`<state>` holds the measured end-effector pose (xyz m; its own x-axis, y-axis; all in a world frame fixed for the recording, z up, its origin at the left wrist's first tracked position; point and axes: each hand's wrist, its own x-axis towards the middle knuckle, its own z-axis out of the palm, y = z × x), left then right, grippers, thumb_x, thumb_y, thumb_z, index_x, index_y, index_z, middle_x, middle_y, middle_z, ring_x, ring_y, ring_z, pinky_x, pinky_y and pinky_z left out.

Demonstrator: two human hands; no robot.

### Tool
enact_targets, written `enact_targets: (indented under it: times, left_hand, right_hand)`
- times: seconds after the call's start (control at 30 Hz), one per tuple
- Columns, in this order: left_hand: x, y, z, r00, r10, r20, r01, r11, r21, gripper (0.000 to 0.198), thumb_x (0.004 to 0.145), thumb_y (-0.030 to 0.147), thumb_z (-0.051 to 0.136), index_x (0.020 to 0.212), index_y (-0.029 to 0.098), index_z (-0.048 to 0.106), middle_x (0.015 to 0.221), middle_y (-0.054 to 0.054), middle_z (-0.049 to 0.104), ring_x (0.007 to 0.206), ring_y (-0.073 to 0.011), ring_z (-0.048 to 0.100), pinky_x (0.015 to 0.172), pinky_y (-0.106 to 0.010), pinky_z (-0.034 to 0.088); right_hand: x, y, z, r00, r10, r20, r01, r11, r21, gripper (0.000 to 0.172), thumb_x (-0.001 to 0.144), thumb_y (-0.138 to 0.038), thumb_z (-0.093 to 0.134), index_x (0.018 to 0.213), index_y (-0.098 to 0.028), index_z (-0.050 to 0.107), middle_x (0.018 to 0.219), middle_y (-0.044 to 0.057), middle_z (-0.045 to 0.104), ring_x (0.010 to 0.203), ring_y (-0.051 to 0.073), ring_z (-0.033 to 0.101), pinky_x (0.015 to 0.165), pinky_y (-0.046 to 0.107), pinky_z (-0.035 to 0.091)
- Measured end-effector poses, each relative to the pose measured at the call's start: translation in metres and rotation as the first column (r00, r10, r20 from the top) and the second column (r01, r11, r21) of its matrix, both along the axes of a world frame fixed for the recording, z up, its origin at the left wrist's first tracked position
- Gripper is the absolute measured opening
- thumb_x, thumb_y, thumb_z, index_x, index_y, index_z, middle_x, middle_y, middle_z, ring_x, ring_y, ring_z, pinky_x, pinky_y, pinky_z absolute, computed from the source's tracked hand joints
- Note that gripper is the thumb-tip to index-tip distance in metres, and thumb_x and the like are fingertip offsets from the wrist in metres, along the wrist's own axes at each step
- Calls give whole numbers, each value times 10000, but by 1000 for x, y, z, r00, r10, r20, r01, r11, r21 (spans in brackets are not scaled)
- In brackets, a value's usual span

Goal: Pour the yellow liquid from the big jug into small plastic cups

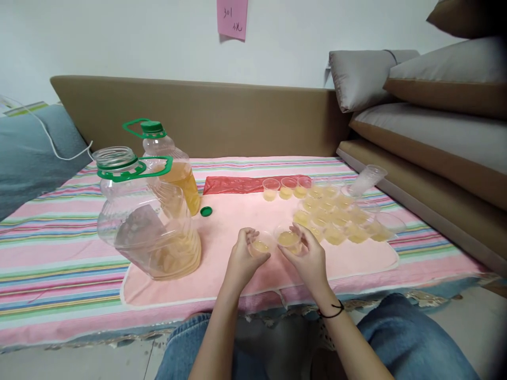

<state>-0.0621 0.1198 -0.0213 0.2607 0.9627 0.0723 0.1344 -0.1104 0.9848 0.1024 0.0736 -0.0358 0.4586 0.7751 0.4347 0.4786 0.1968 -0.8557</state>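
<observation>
My left hand (246, 258) is wrapped round a clear plastic cup (262, 246) of pale yellow liquid. A second such cup (288, 240) is gripped by my right hand (311, 258), fingers behind and thumb in front. The two cups are side by side, their rims almost or just touching. Many similar filled cups (335, 232) stand packed together right of my hands, and three more cups (287, 191) form a row at the back. On the left is an uncapped clear jug (158, 237) with a green handle, partly filled with yellowish liquid.
Behind the uncapped jug stands a capped jug (186, 179). A green cap (206, 211) lies on the pink towel (225, 221). A red plastic bag (233, 184) is further back. A stack of empty cups (368, 179) leans at the right, near piled cushions (435, 132).
</observation>
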Motion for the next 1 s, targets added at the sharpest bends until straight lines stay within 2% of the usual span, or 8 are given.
enact_targets:
  times: [0.27,0.43,0.6,0.73,1.0]
  left_hand:
    - [1,-3,0,999,-38,-5,39,999,8,526,602,120,700,1050,209,439,1201,-122,606,1190,-238,582,984,-384,441]
    - [3,-3,0,999,-40,18,40,999,9,550,601,122,718,1063,212,434,1205,-123,610,1173,-237,592,985,-391,450]
    - [4,-4,2,998,-63,8,63,998,-14,678,595,126,738,1202,187,442,1215,-139,611,1159,-251,591,970,-412,471]
    - [5,-4,4,998,-64,-19,64,998,3,636,570,105,755,1150,171,502,1215,-134,621,1139,-248,602,1003,-415,455]
    - [6,-5,4,999,-50,-3,50,999,8,620,550,96,775,1108,188,520,1207,-110,628,1149,-253,604,1003,-413,459]
  right_hand:
    - [6,-4,13,960,-62,274,50,997,51,480,682,-224,693,1153,-175,614,1130,137,691,1065,300,635,931,513,509]
    - [9,-5,19,921,-70,382,39,995,88,459,698,-199,658,1154,-180,609,1132,132,691,1056,290,627,931,500,508]
    - [12,-6,23,887,-73,456,33,995,97,477,691,-167,639,1167,-179,603,1141,127,685,1061,290,614,945,493,495]
    - [14,-7,26,868,-58,493,18,996,86,487,696,-159,631,1182,-176,595,1148,126,681,1070,295,599,945,493,487]
    - [14,-9,30,861,-44,506,12,998,67,498,705,-158,613,1198,-215,579,1156,108,666,1102,299,577,963,508,469]
